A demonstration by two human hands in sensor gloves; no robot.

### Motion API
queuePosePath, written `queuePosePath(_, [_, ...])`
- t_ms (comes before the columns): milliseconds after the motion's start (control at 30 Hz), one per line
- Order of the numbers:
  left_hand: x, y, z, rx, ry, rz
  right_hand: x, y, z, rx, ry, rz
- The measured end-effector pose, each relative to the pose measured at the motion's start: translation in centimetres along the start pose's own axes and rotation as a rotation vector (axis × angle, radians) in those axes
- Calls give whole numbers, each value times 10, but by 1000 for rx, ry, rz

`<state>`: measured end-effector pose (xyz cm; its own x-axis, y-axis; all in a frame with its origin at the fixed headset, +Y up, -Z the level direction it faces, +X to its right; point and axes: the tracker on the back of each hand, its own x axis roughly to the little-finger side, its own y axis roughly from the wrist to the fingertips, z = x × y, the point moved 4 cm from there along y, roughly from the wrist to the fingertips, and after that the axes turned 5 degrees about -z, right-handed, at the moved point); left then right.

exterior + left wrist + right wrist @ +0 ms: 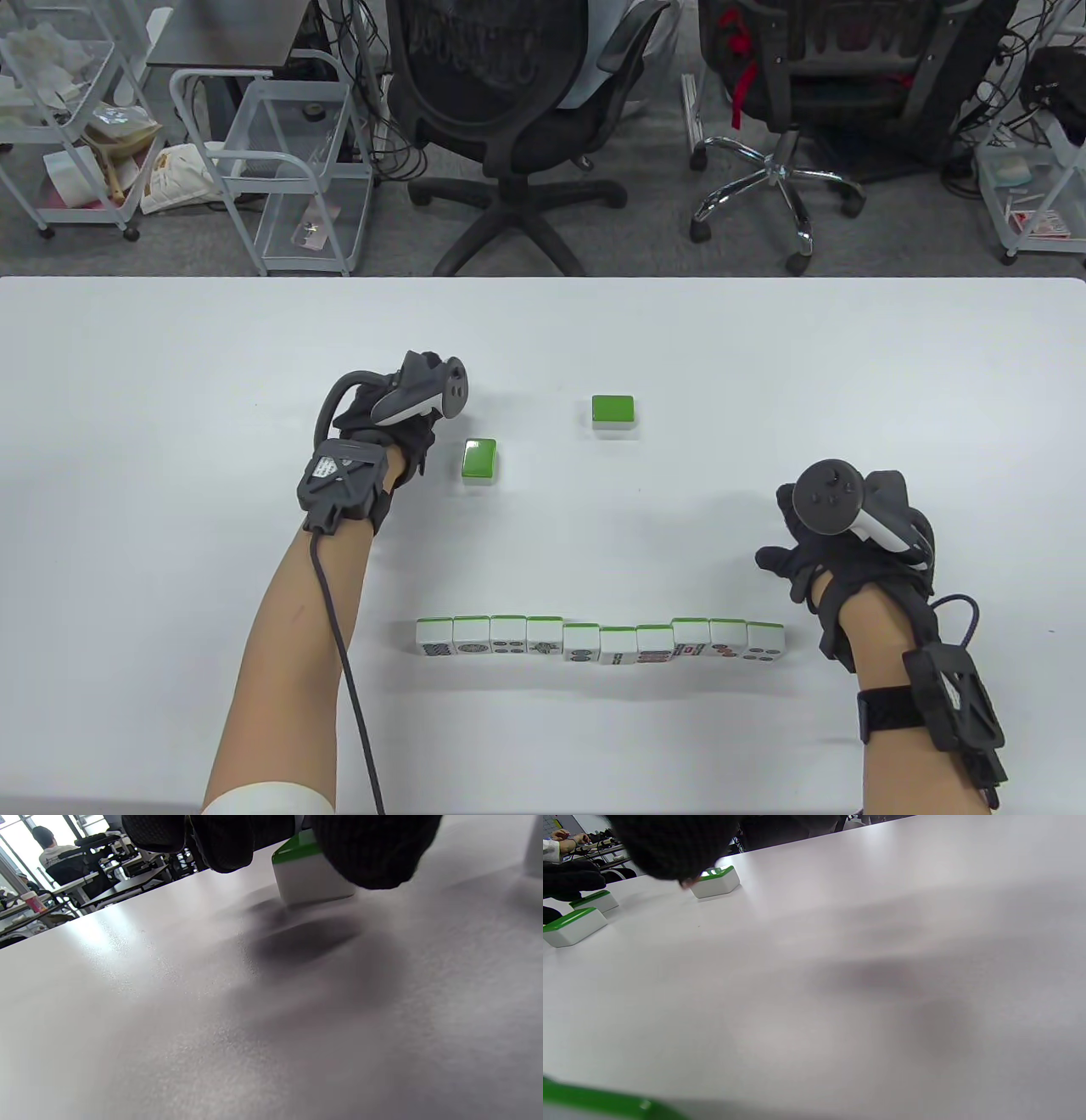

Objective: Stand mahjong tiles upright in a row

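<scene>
Several mahjong tiles stand upright in a row (599, 641) near the table's front edge. Two loose tiles lie flat, green backs up: one (479, 461) left of centre, one (612, 413) at the centre. My left hand (420, 446) hovers just left of the nearer loose tile. In the left wrist view its fingers (220, 840) hang spread over a flat tile (312, 878), and I cannot tell if they touch it. My right hand (793, 556) is open and empty, above the row's right end. The right wrist view shows three flat tiles, the nearest at far left (572, 925).
The white table (170, 407) is bare to the left and right of the tiles. Office chairs (526, 127) and wire carts (280, 170) stand beyond the far edge. The top of a row tile (594, 1103) shows at the bottom left of the right wrist view.
</scene>
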<state>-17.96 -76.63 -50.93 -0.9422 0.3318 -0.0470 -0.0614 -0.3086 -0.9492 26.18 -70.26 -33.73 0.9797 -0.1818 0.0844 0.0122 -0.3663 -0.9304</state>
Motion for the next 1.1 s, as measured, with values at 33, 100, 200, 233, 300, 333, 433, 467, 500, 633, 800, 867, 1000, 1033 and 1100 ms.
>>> queuePosePath(33, [0, 4, 1, -3, 1, -9, 0, 0, 0, 2, 0, 0])
queuePosePath(100, [-1, 9, 4, 24, -32, 0, 2, 0, 0, -2, 15, 1])
queuePosePath(200, [-2, 14, 4, 26, -53, 8, 5, 0, 0, -4, 20, -3])
queuePosePath(233, [-2, 14, 3, 15, -57, 6, 6, 1, 1, -2, 22, -4])
queuePosePath(300, [-3, 15, 1, -23, -73, -6, 8, 1, 1, 0, 29, -4])
queuePosePath(333, [-3, 14, -1, -55, -87, -15, 8, 1, 1, 0, 33, -4])
queuePosePath(433, [-6, 12, -9, -141, -84, -44, 8, 2, 0, -3, 32, -6])
queuePosePath(467, [-7, 12, -10, -148, -78, -46, 8, 2, 0, -4, 30, -7])
queuePosePath(500, [-6, 12, -9, -133, -80, -50, 9, 2, 0, -4, 31, -8])
queuePosePath(633, [1, 7, -7, -72, -107, -29, 8, 1, 1, 4, 39, -4])
queuePosePath(800, [21, -19, -10, 7, -185, 49, 7, 0, 4, 10, 48, 7])
queuePosePath(867, [31, -35, -9, 41, -223, 91, 5, -1, 4, 12, 52, 11])
queuePosePath(1000, [45, -70, 4, 148, -281, 183, 3, -2, 3, 8, 54, 20])
queuePosePath(1033, [47, -81, 10, 197, -280, 217, 2, -2, 3, 7, 54, 22])
queuePosePath(1100, [49, -98, 19, 261, -292, 260, 1, -3, 2, 4, 54, 24])
